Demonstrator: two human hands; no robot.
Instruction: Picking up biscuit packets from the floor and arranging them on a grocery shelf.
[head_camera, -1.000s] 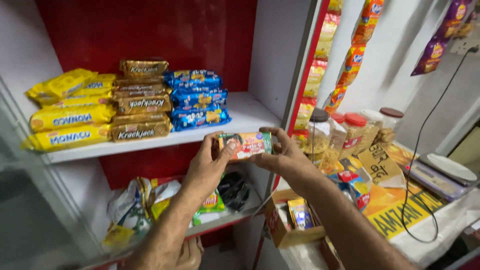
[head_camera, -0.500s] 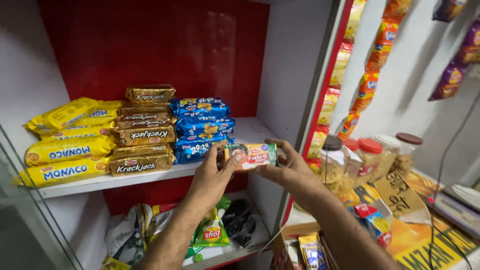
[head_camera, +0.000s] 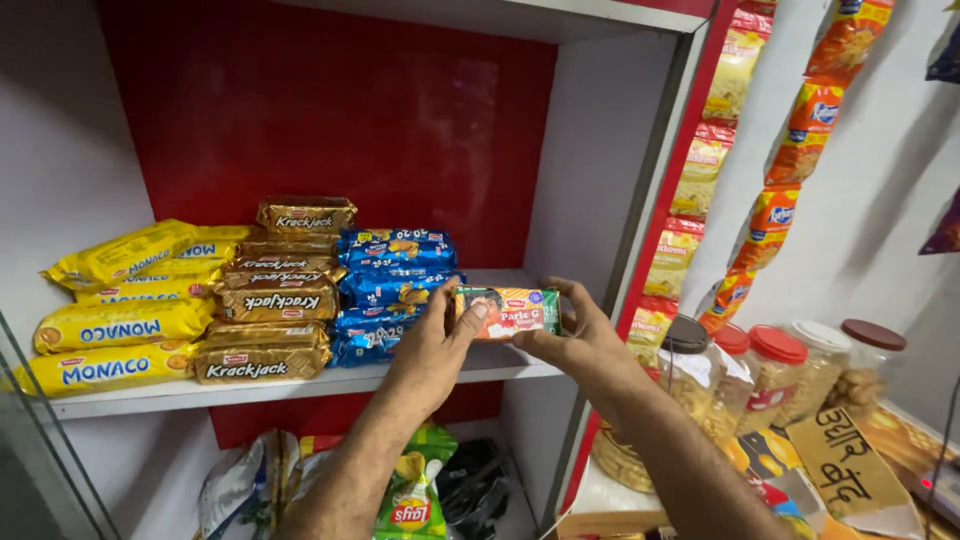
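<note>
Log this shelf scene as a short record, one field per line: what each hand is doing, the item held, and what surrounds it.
left hand: left hand grips the left end of the orange-and-green biscuit packet
right hand: right hand grips the packet's right end
packet position: level, in front of the white shelf, beside the blue packets
shelf stock: yellow packets, brown packets, blue packets, all stacked
lower shelf: green snack bag
right side: hanging snack strips, lidded jars
</note>
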